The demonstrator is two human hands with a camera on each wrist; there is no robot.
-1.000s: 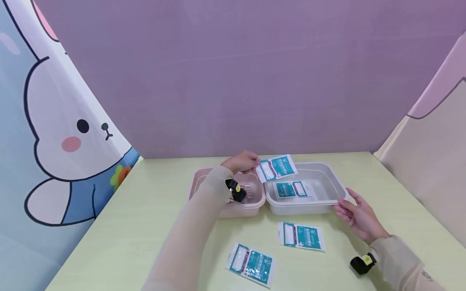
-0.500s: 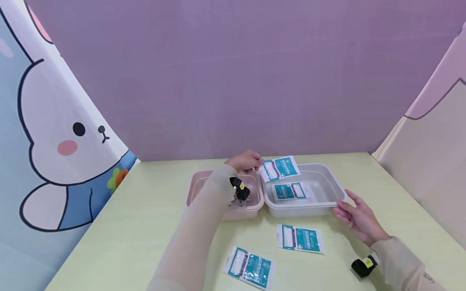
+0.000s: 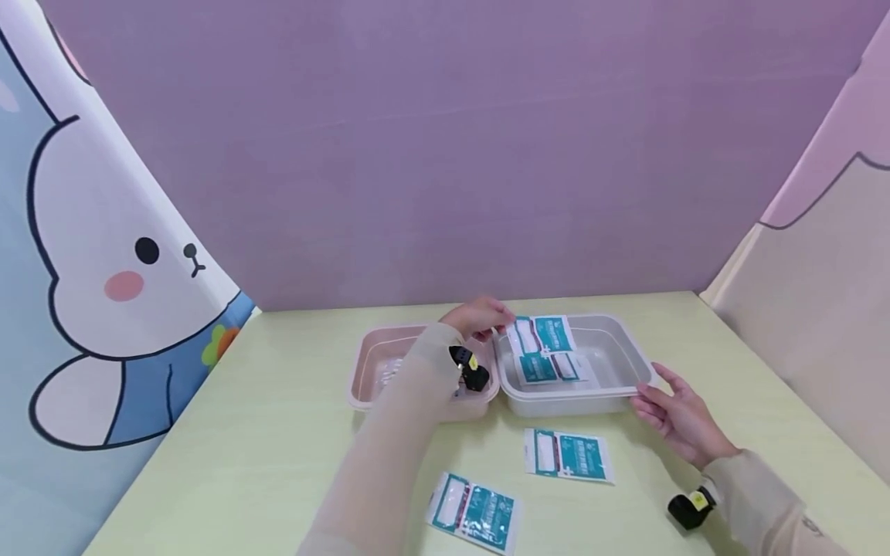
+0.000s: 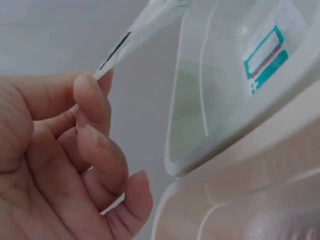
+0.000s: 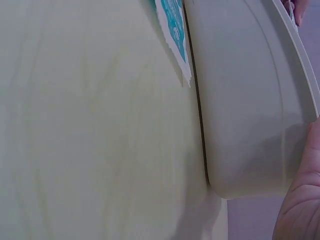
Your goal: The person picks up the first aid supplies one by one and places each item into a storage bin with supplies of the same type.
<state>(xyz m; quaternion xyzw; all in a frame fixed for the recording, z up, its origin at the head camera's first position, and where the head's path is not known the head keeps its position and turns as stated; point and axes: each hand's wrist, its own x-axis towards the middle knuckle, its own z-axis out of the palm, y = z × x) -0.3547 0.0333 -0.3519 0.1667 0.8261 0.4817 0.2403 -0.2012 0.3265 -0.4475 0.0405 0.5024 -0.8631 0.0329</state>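
Left hand (image 3: pixel 480 316) pinches a packet (image 3: pixel 541 335) over the tray (image 3: pixel 629 351); its far end is cut off.

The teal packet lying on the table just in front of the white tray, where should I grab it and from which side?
Pinch the packet at its near long edge, coming from above and the front: it lies flat, clear of the white tray.
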